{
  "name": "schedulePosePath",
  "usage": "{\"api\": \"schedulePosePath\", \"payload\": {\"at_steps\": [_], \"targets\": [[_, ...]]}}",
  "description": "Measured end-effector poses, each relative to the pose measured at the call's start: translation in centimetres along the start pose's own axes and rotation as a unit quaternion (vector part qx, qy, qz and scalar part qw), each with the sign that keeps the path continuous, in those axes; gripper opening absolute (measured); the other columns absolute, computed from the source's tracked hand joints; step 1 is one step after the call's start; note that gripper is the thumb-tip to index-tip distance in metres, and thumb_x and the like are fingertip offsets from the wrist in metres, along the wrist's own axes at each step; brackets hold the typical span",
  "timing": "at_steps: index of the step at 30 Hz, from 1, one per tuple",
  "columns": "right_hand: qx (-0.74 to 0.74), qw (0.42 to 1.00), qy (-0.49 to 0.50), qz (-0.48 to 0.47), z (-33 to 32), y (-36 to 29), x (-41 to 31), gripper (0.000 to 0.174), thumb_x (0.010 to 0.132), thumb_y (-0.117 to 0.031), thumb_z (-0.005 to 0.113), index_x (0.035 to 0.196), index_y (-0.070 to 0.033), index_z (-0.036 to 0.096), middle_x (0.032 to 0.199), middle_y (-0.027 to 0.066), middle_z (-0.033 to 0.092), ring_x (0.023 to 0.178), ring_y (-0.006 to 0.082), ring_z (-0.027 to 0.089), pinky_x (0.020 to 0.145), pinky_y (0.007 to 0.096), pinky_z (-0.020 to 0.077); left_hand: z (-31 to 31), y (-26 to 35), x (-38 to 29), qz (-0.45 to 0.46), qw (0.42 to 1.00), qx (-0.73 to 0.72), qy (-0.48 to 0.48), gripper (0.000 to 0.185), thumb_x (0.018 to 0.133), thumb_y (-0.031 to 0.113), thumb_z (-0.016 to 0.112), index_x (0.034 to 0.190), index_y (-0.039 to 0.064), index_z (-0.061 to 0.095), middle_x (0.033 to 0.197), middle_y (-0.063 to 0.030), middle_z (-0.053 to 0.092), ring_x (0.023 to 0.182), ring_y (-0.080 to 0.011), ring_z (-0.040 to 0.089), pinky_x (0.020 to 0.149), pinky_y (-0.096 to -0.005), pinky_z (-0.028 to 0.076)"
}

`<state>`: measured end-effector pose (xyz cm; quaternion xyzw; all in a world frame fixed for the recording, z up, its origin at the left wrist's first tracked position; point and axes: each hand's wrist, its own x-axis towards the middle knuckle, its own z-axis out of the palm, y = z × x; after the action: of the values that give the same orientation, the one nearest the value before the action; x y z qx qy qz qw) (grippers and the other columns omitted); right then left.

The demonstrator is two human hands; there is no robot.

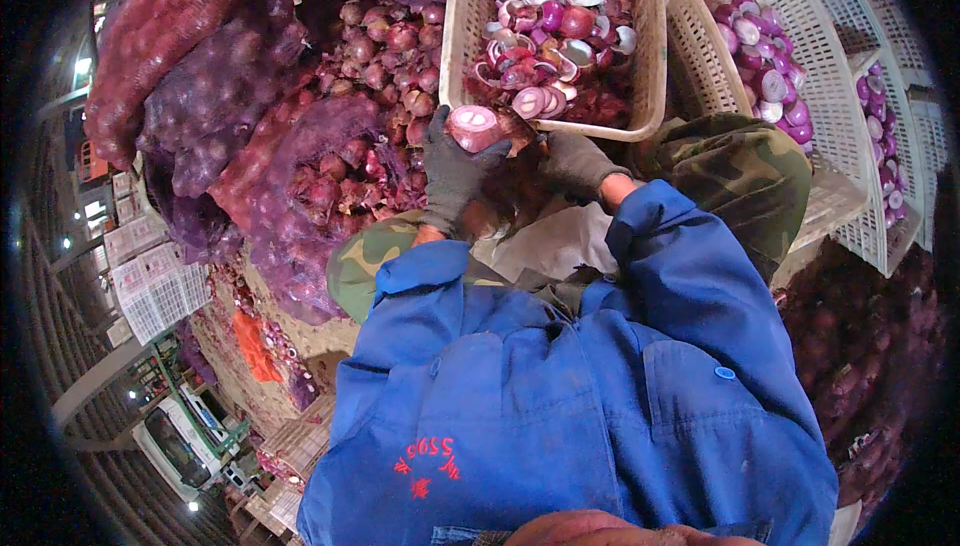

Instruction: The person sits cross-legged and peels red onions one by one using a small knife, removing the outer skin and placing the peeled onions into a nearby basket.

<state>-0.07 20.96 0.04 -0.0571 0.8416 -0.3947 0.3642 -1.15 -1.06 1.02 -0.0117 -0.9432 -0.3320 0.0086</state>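
Observation:
My left hand (456, 180), in a dark grey glove, grips a red onion (475, 127) whose cut end shows pale rings. Close by on the right is my gloved right hand (581, 165), its fingers curled. Brown onion skin (520, 132) shows between the hands; whether the right fingers hold it or a tool is hidden. Just beyond stands a plastic crate (654, 43) of onion peel and cut onion slices (531, 102). Loose unpeeled red onions (382, 40) are heaped left of it.
Mesh sacks of onions (217, 88) are piled at the left. Slatted crates (825, 51) on the right contain peeled purple onions (772, 66). My camouflage-clad knees flank the work area. Farther left are stacked white crates (161, 291) and a parked vehicle (176, 445).

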Motion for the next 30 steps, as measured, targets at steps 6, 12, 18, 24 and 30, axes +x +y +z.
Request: {"api": "schedulePosePath", "payload": {"at_steps": [6, 12, 18, 24, 30], "targets": [[0.112, 0.991, 0.047, -0.050, -0.6, -0.4, -0.7, 0.042, 0.087, -0.038, 0.061, 0.110, -0.004, 0.070, 0.101, 0.0217, 0.069, 0.095, 0.0381, 0.065, 0.082, 0.0458, 0.0509, -1.6, 0.8, 0.3, 0.121, 0.987, 0.100, -0.021, 0.098, 0.068, 0.043, 0.093, 0.141, -0.002, 0.047, 0.135, -0.0220, 0.054, 0.121, -0.0357, 0.056, 0.099, -0.0459, 0.048], [0.245, 0.969, 0.017, -0.035, 0.1, 1.0, 0.3, 0.024, 0.086, -0.019, 0.059, 0.099, 0.000, 0.066, 0.065, 0.0081, 0.059, 0.046, 0.0187, 0.056, 0.042, 0.0351, 0.0446, -1.4, -1.1, 2.7, -0.264, 0.905, -0.305, -0.135, 0.077, 0.079, 0.030, 0.087, 0.140, 0.001, 0.049, 0.121, -0.0227, 0.066, 0.102, -0.0295, 0.069, 0.087, -0.0390, 0.056], [0.139, 0.980, 0.120, -0.079, -0.4, 1.3, 0.6, 0.023, 0.086, -0.021, 0.057, 0.087, 0.002, 0.064, 0.069, 0.0176, 0.062, 0.060, 0.0322, 0.062, 0.057, 0.0437, 0.0499, 1.6, -1.8, 0.6, -0.218, 0.814, -0.528, -0.110, 0.060, 0.092, 0.038, 0.070, 0.136, 0.004, 0.050, 0.127, -0.0157, 0.060, 0.114, -0.0302, 0.061, 0.095, -0.0446, 0.056], [-0.013, 0.972, 0.224, -0.066, 1.7, -2.4, -2.9, 0.047, 0.093, -0.035, 0.062, 0.121, 0.000, 0.047, 0.090, 0.0263, 0.070, 0.091, 0.0469, 0.068, 0.079, 0.0546, 0.0526, 1.1, 1.9, -0.4, -0.139, 0.886, -0.437, -0.072, 0.066, 0.086, 0.026, 0.078, 0.138, 0.001, 0.045, 0.128, -0.0158, 0.057, 0.116, -0.0286, 0.059, 0.096, -0.0397, 0.054], [-0.047, 0.987, 0.148, -0.045, 3.2, -3.9, -4.4, 0.042, 0.094, -0.035, 0.060, 0.115, 0.000, 0.050, 0.090, 0.0234, 0.072, 0.086, 0.0423, 0.072, 0.073, 0.0509, 0.0572, 0.2, 4.6, -1.9, 0.009, 0.991, -0.136, 0.004, 0.076, 0.080, 0.014, 0.085, 0.139, -0.002, 0.041, 0.130, -0.0158, 0.055, 0.117, -0.0270, 0.057, 0.096, -0.0349, 0.051]]}}
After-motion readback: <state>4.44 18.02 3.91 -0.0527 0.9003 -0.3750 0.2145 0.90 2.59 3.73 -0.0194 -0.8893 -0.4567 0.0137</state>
